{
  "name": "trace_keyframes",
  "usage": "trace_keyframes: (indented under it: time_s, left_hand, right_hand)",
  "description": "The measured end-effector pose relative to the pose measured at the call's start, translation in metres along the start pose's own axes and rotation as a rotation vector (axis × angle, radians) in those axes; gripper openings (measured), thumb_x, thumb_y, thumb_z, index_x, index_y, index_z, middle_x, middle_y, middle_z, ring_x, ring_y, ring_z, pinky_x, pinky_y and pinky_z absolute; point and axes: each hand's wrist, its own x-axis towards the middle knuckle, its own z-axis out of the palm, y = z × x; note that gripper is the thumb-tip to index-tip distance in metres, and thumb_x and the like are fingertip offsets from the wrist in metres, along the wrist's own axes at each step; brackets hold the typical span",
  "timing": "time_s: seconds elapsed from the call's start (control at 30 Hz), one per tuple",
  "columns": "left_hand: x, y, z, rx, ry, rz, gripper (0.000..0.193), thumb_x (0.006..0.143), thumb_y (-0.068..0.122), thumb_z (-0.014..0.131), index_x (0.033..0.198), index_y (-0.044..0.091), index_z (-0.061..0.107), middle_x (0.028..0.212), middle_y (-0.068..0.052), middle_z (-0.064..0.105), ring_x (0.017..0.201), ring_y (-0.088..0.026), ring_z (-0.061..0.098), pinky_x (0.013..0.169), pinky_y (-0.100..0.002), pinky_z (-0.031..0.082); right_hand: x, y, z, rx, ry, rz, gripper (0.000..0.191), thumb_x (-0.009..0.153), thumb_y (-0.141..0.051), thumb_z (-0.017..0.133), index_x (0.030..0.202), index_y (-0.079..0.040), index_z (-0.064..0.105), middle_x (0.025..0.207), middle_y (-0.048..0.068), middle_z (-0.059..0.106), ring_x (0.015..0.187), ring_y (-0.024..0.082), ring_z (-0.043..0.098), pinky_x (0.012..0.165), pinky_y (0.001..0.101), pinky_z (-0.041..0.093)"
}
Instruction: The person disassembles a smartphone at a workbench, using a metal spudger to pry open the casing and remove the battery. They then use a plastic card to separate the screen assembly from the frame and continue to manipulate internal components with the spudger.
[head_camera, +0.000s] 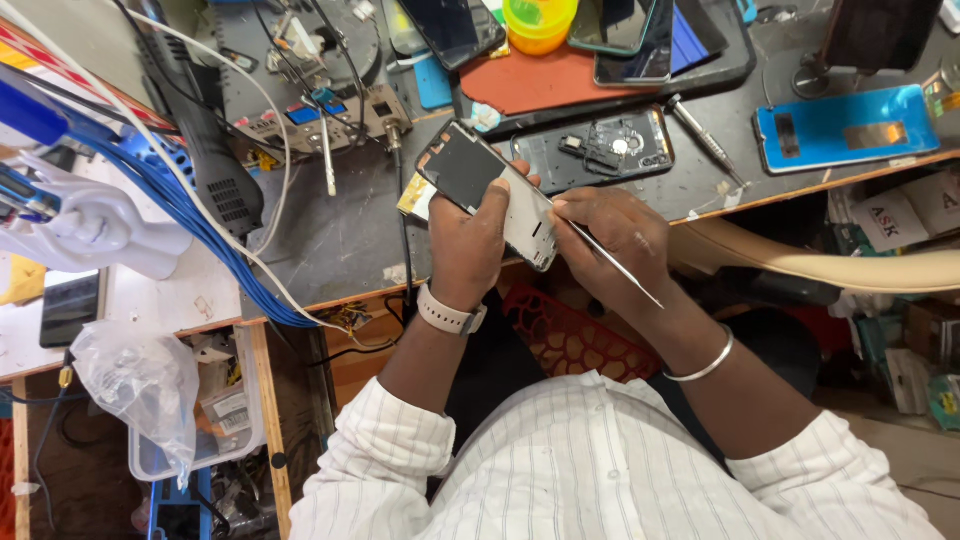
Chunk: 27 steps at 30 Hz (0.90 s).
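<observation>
Nearest, over the lap and just inside the front edge of the surface (330, 240): left hand (470, 245) wrapped around the phone frame (490, 190), fingers pressed together along its near long side, thumb tip on the far side. Frame tilted, dark panel facing up, pale lower end just beside the right hand's fingertips. Right hand (615, 235) with fingers pinching a thin metal tool (610, 260), tip touching the frame's edge by the thumb, shaft slanting back over the wrist.

Below the fingers: open air above a red lattice crate (570, 340), little room between the two wrists.

Just beyond the fingers: an opened phone back (600, 150) lying flat, near but apart from the frame. Right of the pinching fingers: a screwdriver (700, 135), then a blue phone panel (850, 128) close to the surface's edge. Left of the gripping fingers: a bare grey patch, then white and blue cables (200, 215) trailing over the edge.

Farthest beyond: a red mat (540, 80) and a yellow cup (540, 22), crowded by dark phones.
</observation>
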Motion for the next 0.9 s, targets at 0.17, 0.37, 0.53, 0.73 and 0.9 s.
trace_keyframes:
  time_s: [0.17,0.37,0.53,0.73,0.9]
  left_hand:
    - [-0.002,0.003,0.000,0.042,0.034,0.006,0.028,0.097,-0.004,0.050,0.123,-0.014,0.055,0.118,-0.025,0.069,0.102,-0.032,0.074,0.086,-0.040,0.065]
    - [-0.004,0.004,-0.001,0.045,0.020,-0.015,0.026,0.099,-0.004,0.050,0.119,-0.017,0.060,0.117,-0.026,0.071,0.102,-0.032,0.075,0.086,-0.040,0.065]
    - [-0.004,0.008,0.000,0.024,0.038,-0.011,0.026,0.097,-0.003,0.051,0.119,-0.014,0.057,0.115,-0.024,0.071,0.099,-0.031,0.075,0.083,-0.038,0.064]
    - [-0.006,0.008,0.000,0.033,0.055,-0.035,0.025,0.098,-0.003,0.052,0.118,-0.016,0.059,0.116,-0.025,0.071,0.100,-0.031,0.075,0.084,-0.039,0.065]
    - [-0.006,0.009,0.001,-0.002,0.069,-0.029,0.025,0.096,-0.004,0.052,0.118,-0.016,0.057,0.115,-0.025,0.070,0.098,-0.031,0.075,0.083,-0.039,0.065]
  right_hand:
    - [-0.007,-0.005,-0.007,-0.061,0.013,0.031,0.014,0.090,-0.002,0.082,0.096,-0.001,0.070,0.099,0.015,0.076,0.089,0.027,0.075,0.078,0.0346,0.061]
    - [-0.004,-0.006,-0.002,0.017,0.008,0.122,0.012,0.092,-0.005,0.080,0.099,-0.001,0.071,0.100,0.015,0.076,0.089,0.026,0.076,0.078,0.0339,0.062]
    - [-0.003,-0.010,-0.005,0.012,-0.011,0.126,0.014,0.093,-0.007,0.080,0.098,0.000,0.070,0.100,0.014,0.076,0.088,0.024,0.076,0.077,0.0330,0.062]
    - [-0.002,-0.013,-0.005,-0.049,-0.008,0.123,0.014,0.092,-0.007,0.081,0.098,0.000,0.071,0.098,0.014,0.076,0.085,0.026,0.076,0.075,0.0328,0.061]
    - [-0.001,-0.012,-0.006,-0.038,-0.019,0.139,0.014,0.092,-0.009,0.081,0.097,-0.001,0.071,0.097,0.014,0.076,0.084,0.025,0.076,0.075,0.0331,0.061]
